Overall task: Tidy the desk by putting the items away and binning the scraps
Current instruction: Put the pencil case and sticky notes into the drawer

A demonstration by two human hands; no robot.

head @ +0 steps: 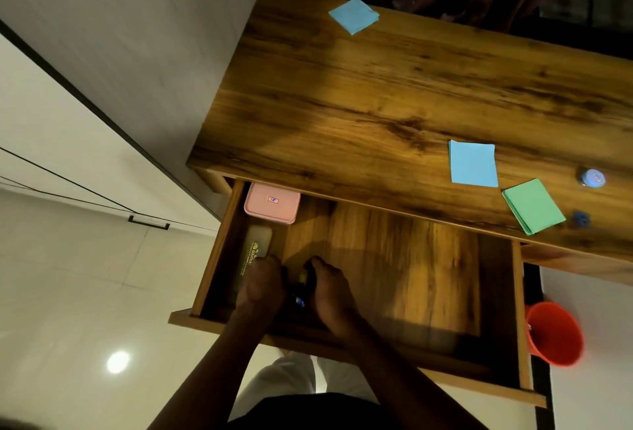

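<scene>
The wooden desk [376,93] is standing against a dark curtain, its wide drawer [411,258] hanging open over a glossy pale tiled floor [85,275]. A person is leaning over it, both hands down in the drawer's front left part. The left hand [262,287] and right hand [330,292] are curling around some small dark items [303,279] between them, though blur is hiding whether either is gripping. A pink box [272,202] and an olive case [255,251] are lying along the drawer's left side. A blue pad [354,15], a blue sheet [473,163], a green pad [532,206] and a small round pot [593,177] are sitting on the desktop. A red bin [555,333] is waiting on the floor to the right.
</scene>
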